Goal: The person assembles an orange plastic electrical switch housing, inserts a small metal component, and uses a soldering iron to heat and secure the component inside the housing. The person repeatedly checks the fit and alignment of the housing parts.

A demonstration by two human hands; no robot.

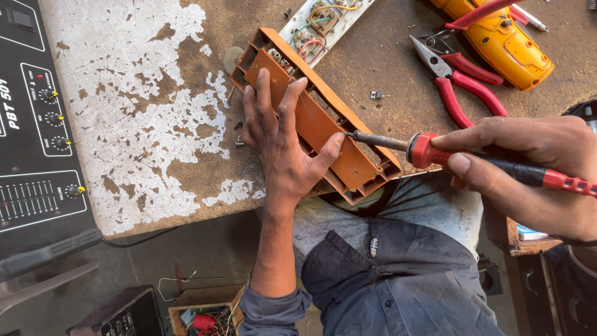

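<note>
My left hand [281,144] lies flat on a long orange plastic casing [323,127], pressing it onto the worn table's edge, fingers spread and thumb near the right side. My right hand [535,168] grips a red-and-black soldering iron [472,158]. Its metal tip touches the casing just beside my left thumb. The casing lies diagonally, open side up, with its near end jutting over my lap.
A white board with coloured wires [320,25] lies behind the casing. Red-handled pliers [460,81] and a yellow multimeter [504,40] sit at the right. A black audio amplifier [37,124] stands at the left. A small box of parts [202,308] is on the floor.
</note>
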